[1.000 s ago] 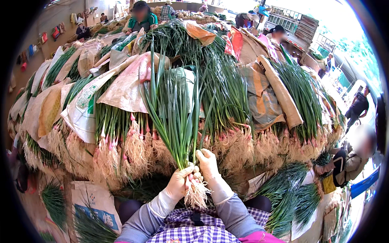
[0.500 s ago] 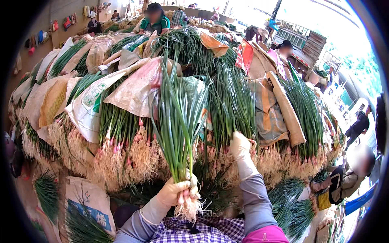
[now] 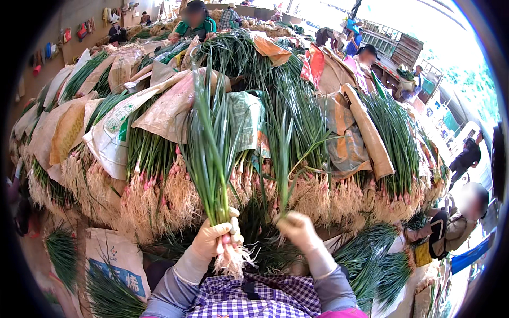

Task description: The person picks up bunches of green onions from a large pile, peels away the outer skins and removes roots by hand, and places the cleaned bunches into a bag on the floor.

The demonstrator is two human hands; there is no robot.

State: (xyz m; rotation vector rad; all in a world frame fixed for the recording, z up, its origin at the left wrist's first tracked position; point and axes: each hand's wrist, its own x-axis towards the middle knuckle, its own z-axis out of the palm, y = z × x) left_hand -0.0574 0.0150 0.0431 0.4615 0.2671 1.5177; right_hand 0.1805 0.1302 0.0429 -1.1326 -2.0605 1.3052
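Observation:
My gloved left hand [image 3: 213, 241] is closed around the lower stems of a bunch of scallions [image 3: 205, 164], with long green leaves upright and pink-white bulbs and pale roots hanging below the fingers. To its right, my gloved right hand [image 3: 301, 232] is somewhat blurred and closed at the lower end of a thinner scallion [image 3: 284, 183], whose leaves rise in front of the heap. The bulb end of this one is hidden by the hand. Just beyond both hands is a big heap of scallions [image 3: 310, 138], roots facing me.
Woven sacks [image 3: 164, 114] cover parts of the heap. Loose scallions [image 3: 371, 265] lie at the lower right, more [image 3: 114, 289] on a printed white sack [image 3: 114, 249] at the lower left. A person [image 3: 461, 222] sits at right; another [image 3: 193, 24] stands behind the heap.
My right hand has come back from the heap, down and toward me, with a thin scallion in it. My left hand has shifted slightly left and up with its bunch.

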